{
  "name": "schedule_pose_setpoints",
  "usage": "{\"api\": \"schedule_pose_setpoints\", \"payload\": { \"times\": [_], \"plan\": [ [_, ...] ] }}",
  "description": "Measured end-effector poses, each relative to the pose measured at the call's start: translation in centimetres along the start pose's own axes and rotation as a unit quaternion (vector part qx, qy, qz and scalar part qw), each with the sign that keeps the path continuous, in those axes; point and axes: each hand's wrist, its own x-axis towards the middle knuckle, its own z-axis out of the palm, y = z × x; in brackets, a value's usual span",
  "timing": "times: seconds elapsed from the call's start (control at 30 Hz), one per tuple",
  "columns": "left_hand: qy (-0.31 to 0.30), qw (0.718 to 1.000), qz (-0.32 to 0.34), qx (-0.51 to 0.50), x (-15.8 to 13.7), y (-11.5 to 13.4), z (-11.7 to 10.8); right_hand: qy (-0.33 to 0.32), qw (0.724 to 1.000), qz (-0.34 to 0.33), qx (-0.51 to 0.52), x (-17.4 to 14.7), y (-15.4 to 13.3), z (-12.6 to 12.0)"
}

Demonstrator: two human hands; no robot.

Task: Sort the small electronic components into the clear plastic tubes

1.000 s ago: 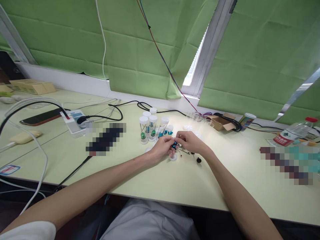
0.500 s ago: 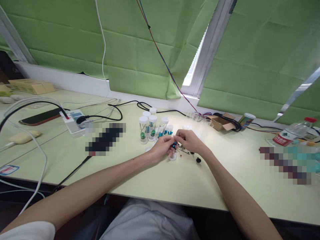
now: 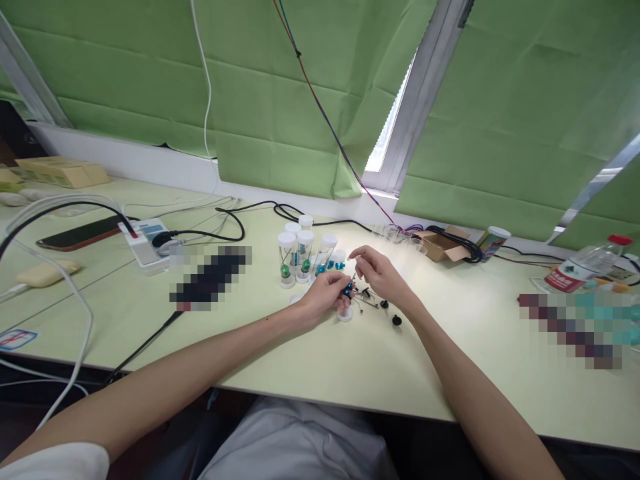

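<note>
My left hand [image 3: 327,293] is closed around a small shiny blue metallic part [image 3: 348,291], which peeks out at the fingertips. Just to its right, my right hand [image 3: 377,272] hovers with the index finger stretched out and the others bent; I see nothing held in it. A thin dark wire-like piece shows near its fingertips. Beneath the hands lie thin metal pieces [image 3: 370,303] and a white round cap [image 3: 345,314]. Two small black knob-like parts rest nearby, the nearer black part [image 3: 397,320] by my right wrist. Several clear tubes with white lids [image 3: 287,260] stand behind my left hand, holding green or blue parts.
A power strip [image 3: 145,247] with cables and a phone [image 3: 83,233] lie at the left. An open cardboard box [image 3: 443,245], a can [image 3: 494,241] and a plastic bottle [image 3: 583,267] are at the right. Loose blue parts [image 3: 340,265] sit behind the hands. Two items are pixelated.
My right hand has drawn slightly up and right, away from my left, and its fingers have parted. My left hand stays in place with the blue part.
</note>
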Motion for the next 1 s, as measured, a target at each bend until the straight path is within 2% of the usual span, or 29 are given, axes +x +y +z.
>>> {"api": "schedule_pose_setpoints", "payload": {
  "times": [0.23, 0.47, 0.67, 1.0],
  "plan": [
    [-0.015, 1.000, 0.005, 0.000, 0.04, -0.12, -0.11, 0.044, 0.998, -0.022, 0.034, 0.04, 0.20, 0.06],
    [-0.033, 0.999, 0.019, 0.010, -0.19, 0.05, -0.01, 0.106, 0.992, -0.049, -0.047, -0.02, 0.22, 0.18],
    [-0.031, 0.999, 0.017, 0.035, -0.32, 0.24, 0.15, 0.096, 0.984, -0.082, -0.122, -0.12, 0.66, 0.37],
    [-0.040, 0.998, 0.027, 0.045, -0.25, 0.08, 0.01, 0.119, 0.977, -0.104, -0.140, -0.14, 0.49, 0.49]
  ]
}}
